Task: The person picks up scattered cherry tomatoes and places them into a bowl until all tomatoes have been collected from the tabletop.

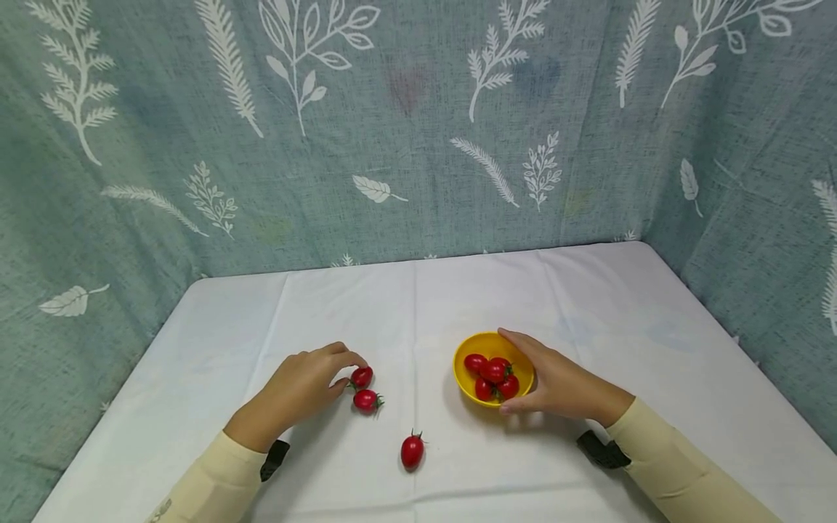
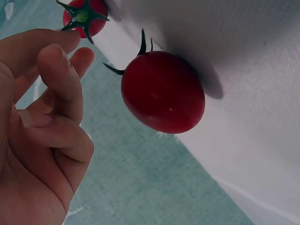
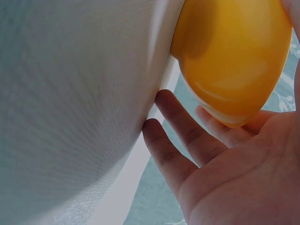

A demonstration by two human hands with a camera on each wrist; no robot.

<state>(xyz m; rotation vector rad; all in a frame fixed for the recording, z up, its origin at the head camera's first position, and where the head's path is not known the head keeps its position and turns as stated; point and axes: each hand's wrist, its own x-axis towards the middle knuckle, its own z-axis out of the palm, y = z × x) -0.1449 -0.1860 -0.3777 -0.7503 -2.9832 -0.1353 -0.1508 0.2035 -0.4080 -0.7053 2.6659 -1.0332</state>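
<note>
My left hand point(image 1: 307, 385) reaches down over the left half of the table, thumb and index finger curved about a small red tomato point(image 1: 362, 376). In the left wrist view, a fingertip overlaps the green stem of that tomato point(image 2: 96, 28). Just nearer lies a second cherry tomato point(image 1: 367, 401), large in the left wrist view, its green stem on. My right hand point(image 1: 556, 381) holds a yellow bowl point(image 1: 462, 385) at its right side, thumb at the near rim and fingers at the far rim. Several cherry tomatoes point(image 1: 495, 370) sit inside the bowl.
One more cherry tomato point(image 1: 412, 452) lies alone near the front, between the two hands. A white cloth point(image 1: 523, 465) with fold creases covers the table. Teal curtains point(image 1: 405, 181) with white leaf prints stand behind it and at both sides.
</note>
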